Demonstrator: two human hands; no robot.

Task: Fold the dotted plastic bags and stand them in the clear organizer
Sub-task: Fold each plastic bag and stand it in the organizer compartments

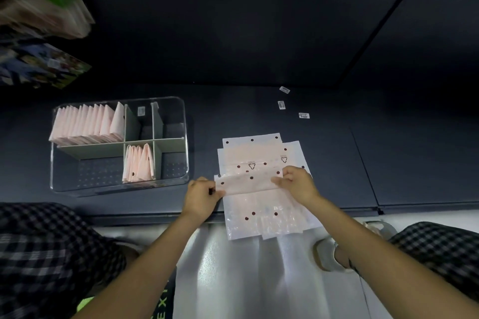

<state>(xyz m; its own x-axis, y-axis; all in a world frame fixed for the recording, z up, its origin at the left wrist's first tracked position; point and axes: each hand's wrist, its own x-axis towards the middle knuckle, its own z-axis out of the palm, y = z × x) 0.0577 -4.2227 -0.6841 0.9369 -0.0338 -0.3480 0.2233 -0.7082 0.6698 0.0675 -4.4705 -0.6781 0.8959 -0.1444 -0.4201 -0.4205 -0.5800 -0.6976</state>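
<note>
A pile of flat pale pink dotted plastic bags (pixel 261 153) lies on the dark surface, its near end hanging over the front edge. Above the pile I hold one bag folded into a narrow strip (pixel 248 182). My left hand (pixel 201 197) pinches its left end and my right hand (pixel 298 182) pinches its right end. To the left stands the clear organizer (pixel 185 137) with grey dividers. Several folded bags (pixel 88 124) stand in its back left compartment and a few more folded bags (pixel 138 163) in the front middle one.
Three small white labels (pixel 281 104) lie on the surface behind the pile. Blurred packages (pixel 44 8) sit at the upper left. My knees in checked trousers frame the view, with a sandalled foot (pixel 334 248) on the pale floor at lower right.
</note>
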